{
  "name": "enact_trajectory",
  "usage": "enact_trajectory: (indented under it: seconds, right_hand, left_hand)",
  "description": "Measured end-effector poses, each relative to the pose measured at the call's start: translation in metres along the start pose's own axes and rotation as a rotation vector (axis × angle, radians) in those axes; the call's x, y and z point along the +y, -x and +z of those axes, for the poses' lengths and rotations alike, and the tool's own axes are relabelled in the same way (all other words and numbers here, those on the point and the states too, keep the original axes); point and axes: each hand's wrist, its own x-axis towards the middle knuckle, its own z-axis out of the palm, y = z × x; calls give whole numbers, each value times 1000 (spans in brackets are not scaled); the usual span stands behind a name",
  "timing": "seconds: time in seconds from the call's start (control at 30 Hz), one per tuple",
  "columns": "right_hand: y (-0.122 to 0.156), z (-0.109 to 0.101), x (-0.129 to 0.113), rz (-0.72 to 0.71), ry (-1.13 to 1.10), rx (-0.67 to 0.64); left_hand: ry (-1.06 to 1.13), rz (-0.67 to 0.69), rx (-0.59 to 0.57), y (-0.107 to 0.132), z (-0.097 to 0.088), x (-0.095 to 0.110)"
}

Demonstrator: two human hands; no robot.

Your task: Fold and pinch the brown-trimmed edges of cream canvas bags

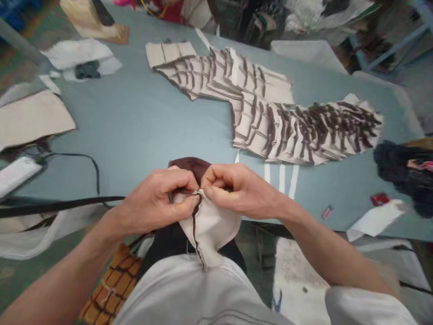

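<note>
My left hand (154, 198) and my right hand (237, 189) meet at the table's near edge. Both pinch the top of a pale fabric piece with a dark brown zipper (206, 228), right where a small metal zipper slider (198, 192) shows between the thumbs. The fabric hangs down toward my lap. A dark brown part (191, 164) of the piece sticks up behind my fingers.
On the blue-grey table (135, 122), a long overlapping row of similar zippered pieces (270, 113) stretches across the far right. Beige fabric sheets (32, 117) lie at left, a black strap (61, 205) runs along the near left edge, and a dark bundle (406, 169) sits at right.
</note>
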Motion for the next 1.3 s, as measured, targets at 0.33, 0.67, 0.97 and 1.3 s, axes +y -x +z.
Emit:
enact_trajectory:
  seconds: [0.33, 0.67, 0.97, 1.3]
  right_hand:
    - [5, 6, 3, -142, 329, 198]
    - [18, 11, -1, -200, 651, 290]
    - [15, 10, 1, -225, 702, 280]
    - [9, 19, 16, -85, -168, 143]
  left_hand:
    - [-128, -67, 17, -5, -7, 16]
    - [-45, -4, 53, -4, -3, 14]
    - [-125, 127, 73, 5, -3, 12]
    - [-312, 440, 147, 17, 3, 7]
